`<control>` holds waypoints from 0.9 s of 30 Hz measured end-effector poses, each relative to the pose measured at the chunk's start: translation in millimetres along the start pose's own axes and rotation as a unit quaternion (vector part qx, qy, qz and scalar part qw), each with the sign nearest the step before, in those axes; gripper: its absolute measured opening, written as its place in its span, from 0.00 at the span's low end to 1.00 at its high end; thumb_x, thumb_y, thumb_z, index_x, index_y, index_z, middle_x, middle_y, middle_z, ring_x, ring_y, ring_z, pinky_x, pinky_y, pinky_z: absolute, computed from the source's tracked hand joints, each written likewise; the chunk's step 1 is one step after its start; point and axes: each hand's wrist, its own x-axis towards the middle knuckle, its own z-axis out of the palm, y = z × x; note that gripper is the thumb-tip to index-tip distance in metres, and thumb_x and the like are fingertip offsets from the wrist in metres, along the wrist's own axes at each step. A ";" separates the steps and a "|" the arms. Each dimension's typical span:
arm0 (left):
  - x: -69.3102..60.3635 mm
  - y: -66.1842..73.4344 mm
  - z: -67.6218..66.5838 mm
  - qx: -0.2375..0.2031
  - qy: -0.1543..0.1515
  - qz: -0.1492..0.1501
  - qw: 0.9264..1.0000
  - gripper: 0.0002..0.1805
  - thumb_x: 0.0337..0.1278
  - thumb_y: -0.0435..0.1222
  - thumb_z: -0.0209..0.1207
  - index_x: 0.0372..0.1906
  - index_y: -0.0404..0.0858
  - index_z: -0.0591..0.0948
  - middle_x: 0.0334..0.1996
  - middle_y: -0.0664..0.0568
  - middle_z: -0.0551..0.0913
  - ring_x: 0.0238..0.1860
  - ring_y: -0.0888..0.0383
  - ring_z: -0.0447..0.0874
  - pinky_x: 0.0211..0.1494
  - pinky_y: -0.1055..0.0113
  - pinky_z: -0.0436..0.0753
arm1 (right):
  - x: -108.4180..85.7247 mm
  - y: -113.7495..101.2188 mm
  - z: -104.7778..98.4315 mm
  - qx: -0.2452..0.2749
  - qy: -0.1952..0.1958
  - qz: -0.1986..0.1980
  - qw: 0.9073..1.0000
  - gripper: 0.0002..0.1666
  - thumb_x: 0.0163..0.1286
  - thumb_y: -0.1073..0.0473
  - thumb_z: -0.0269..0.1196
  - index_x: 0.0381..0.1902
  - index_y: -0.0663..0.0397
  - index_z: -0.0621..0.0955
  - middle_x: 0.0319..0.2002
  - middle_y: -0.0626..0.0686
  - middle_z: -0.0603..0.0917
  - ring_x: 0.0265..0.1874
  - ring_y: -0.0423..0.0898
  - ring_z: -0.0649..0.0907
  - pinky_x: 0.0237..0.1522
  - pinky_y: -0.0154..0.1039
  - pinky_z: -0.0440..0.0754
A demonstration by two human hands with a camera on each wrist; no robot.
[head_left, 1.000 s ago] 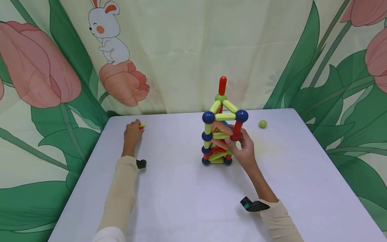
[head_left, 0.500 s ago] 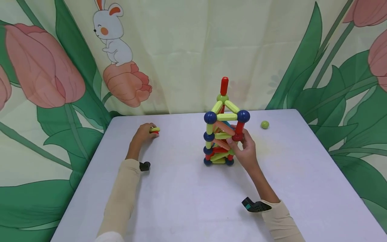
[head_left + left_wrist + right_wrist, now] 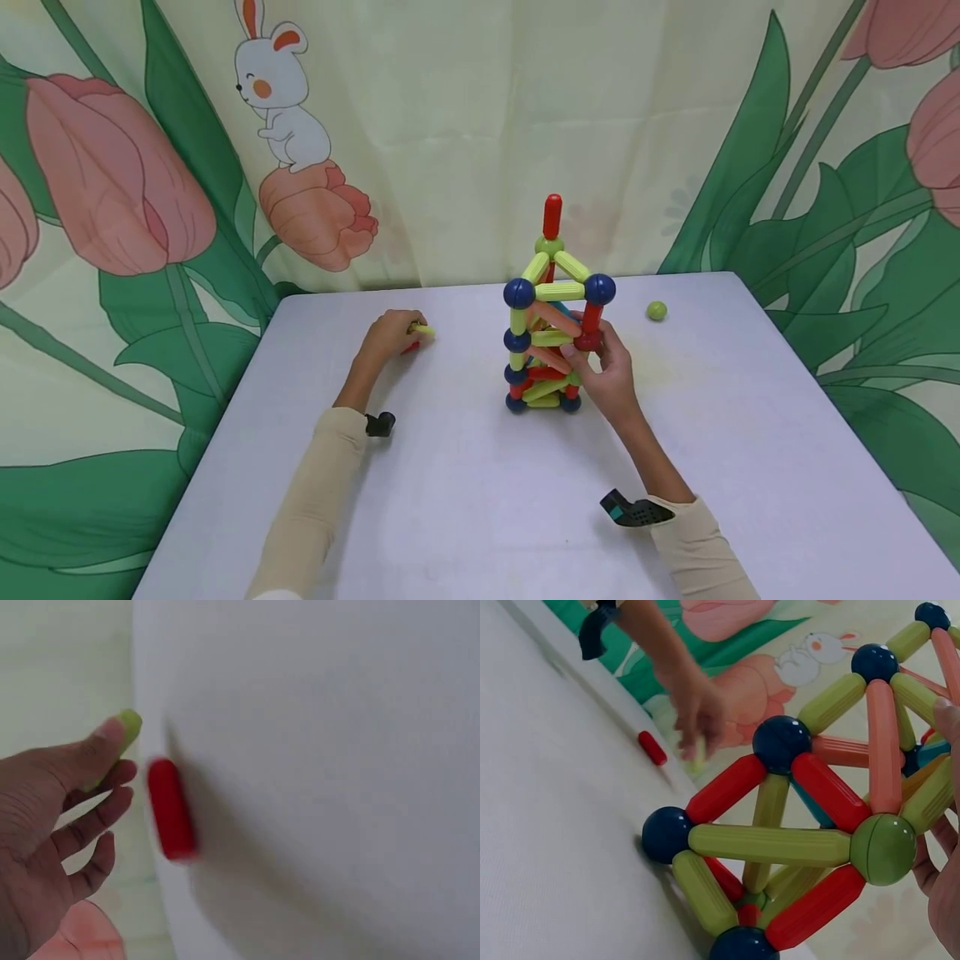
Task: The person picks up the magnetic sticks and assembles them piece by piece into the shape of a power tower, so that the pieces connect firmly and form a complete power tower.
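Note:
My left hand (image 3: pixel 392 335) pinches a yellow-green magnetic stick (image 3: pixel 129 729) between thumb and index finger, over the left part of the table. Close under that hand is a red magnetic stick (image 3: pixel 171 810), apart from the fingers in the left wrist view and slightly blurred. A tower of magnetic sticks and balls (image 3: pixel 558 292) stands upright right of centre, topped by a red stick (image 3: pixel 552 217). With thumb and fingers, my right hand (image 3: pixel 611 375) holds the tower's right side at a red ball (image 3: pixel 587 342). Some of its fingers are hidden behind the tower.
A loose green ball (image 3: pixel 657 311) lies near the table's back edge, right of the tower. The white table (image 3: pixel 465 500) ends at a printed curtain (image 3: pixel 450 150) with a rabbit and tulips.
My left hand has moved right across the table, carrying the yellow-green stick. The red stick, earlier together with it at the fingers, now shows apart below. My right hand and the tower stay put.

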 end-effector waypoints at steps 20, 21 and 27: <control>-49.6 213.2 -100.0 -0.601 0.061 0.243 0.759 0.19 0.66 0.33 0.59 0.59 0.38 0.74 0.53 0.47 0.85 0.49 0.52 0.86 0.64 0.54 0.77 | 1.9 0.1 -1.9 -0.012 0.005 0.018 1.000 0.26 0.67 0.71 0.61 0.61 0.68 0.69 0.60 0.64 0.76 0.55 0.31 0.75 0.59 0.27 0.73; -48.8 215.3 -98.8 -0.602 0.055 0.240 0.759 0.17 0.66 0.31 0.58 0.58 0.38 0.74 0.53 0.46 0.84 0.49 0.51 0.86 0.64 0.54 0.77 | 2.0 0.4 -1.8 -0.010 0.005 0.019 1.000 0.25 0.67 0.71 0.61 0.61 0.68 0.69 0.60 0.64 0.76 0.55 0.31 0.75 0.59 0.28 0.73; -48.5 215.7 -90.1 -0.583 0.043 0.234 0.777 0.17 0.65 0.26 0.56 0.56 0.36 0.71 0.52 0.41 0.84 0.50 0.48 0.86 0.60 0.57 0.80 | 0.0 1.2 -0.8 0.001 0.001 0.014 1.000 0.26 0.67 0.71 0.61 0.61 0.67 0.70 0.60 0.57 0.78 0.55 0.33 0.76 0.59 0.28 0.74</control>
